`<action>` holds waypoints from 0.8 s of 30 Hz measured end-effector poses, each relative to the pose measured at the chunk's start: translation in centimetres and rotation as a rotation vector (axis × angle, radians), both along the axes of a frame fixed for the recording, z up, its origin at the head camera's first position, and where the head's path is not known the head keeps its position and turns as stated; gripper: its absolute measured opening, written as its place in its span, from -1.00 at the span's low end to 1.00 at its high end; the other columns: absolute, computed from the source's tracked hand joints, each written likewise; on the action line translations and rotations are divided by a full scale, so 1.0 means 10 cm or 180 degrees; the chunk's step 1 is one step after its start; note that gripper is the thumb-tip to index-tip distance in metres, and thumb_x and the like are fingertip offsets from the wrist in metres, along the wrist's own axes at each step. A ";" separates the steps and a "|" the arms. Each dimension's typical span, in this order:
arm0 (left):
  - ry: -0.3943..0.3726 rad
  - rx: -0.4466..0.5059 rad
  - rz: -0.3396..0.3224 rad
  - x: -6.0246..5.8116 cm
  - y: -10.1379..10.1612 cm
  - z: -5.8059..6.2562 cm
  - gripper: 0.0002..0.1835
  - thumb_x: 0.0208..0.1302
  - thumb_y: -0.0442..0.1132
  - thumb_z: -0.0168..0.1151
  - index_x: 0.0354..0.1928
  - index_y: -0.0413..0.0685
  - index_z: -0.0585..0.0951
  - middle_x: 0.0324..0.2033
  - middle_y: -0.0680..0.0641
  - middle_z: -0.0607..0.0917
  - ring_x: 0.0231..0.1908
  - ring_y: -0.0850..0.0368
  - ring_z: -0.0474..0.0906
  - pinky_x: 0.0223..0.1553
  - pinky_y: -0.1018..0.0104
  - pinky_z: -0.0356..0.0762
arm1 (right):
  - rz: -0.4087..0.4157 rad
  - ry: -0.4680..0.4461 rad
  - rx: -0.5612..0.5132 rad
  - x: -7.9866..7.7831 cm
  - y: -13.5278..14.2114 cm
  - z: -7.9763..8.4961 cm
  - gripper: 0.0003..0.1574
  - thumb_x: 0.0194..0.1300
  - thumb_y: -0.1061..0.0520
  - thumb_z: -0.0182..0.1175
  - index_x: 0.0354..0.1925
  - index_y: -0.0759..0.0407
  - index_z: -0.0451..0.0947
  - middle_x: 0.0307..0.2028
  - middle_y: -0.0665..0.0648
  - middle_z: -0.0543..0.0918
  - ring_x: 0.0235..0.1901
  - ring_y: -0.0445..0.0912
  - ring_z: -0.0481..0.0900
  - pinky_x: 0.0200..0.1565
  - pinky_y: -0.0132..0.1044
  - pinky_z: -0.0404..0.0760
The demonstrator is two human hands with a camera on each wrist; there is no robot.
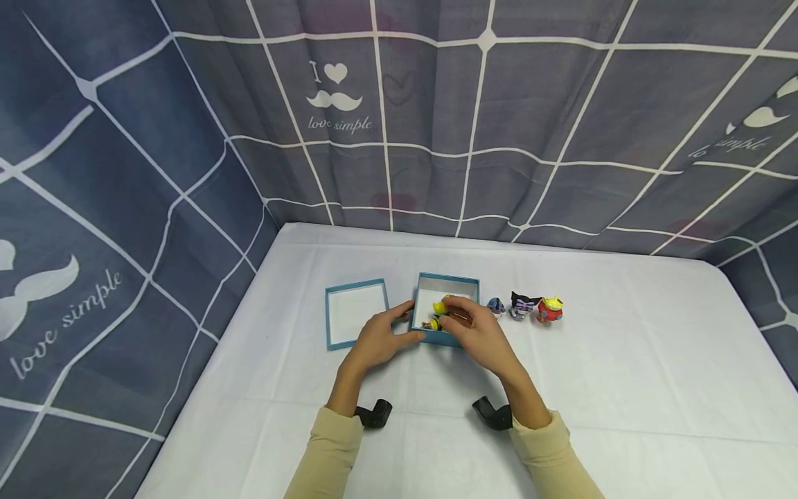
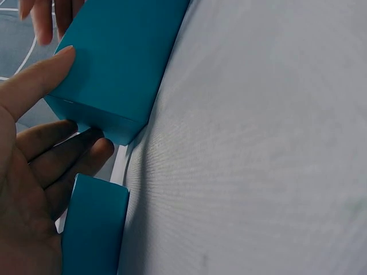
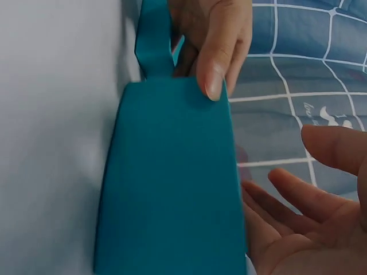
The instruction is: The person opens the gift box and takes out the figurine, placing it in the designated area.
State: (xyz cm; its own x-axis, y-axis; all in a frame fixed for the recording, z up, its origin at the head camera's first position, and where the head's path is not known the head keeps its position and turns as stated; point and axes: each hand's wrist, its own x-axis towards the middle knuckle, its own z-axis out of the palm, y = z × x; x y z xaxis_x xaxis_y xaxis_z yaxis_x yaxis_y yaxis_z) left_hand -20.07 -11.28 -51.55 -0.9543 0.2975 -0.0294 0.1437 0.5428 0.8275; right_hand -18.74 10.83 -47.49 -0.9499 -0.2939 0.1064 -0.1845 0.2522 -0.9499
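A blue open box (image 1: 445,338) with a white inside stands on the table. My left hand (image 1: 382,338) grips its near left corner. In the left wrist view the thumb (image 2: 60,63) lies on the box's front wall and the other fingers are at its side. Inside the box are a yellow figurine (image 1: 440,305) and a smaller yellow-and-dark figurine (image 1: 431,324). My right hand (image 1: 483,337) reaches over the box's right side, fingertips right by the yellow figurine. In the right wrist view its thumb and fingers are apart, with nothing visible between them.
Left of the box lies its blue-edged lid (image 1: 357,315), white inside facing up. To the right stand a small blue figurine (image 1: 495,306), a black-and-purple figurine (image 1: 522,305) and a red-and-yellow figurine (image 1: 550,310). A patterned grey curtain (image 1: 436,125) hangs behind the table.
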 end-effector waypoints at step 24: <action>-0.0034 -0.0073 0.0017 -0.01 0.01 0.03 -0.21 0.20 0.10 0.40 0.43 0.05 0.38 0.17 -0.13 0.60 0.28 -0.12 0.39 0.27 -0.12 0.28 | -0.0092 -0.0698 0.0589 -0.28 -0.12 0.06 0.00 0.45 0.02 0.13 0.53 0.38 -0.19 0.45 0.44 0.08 0.39 0.30 0.16 0.23 0.17 0.35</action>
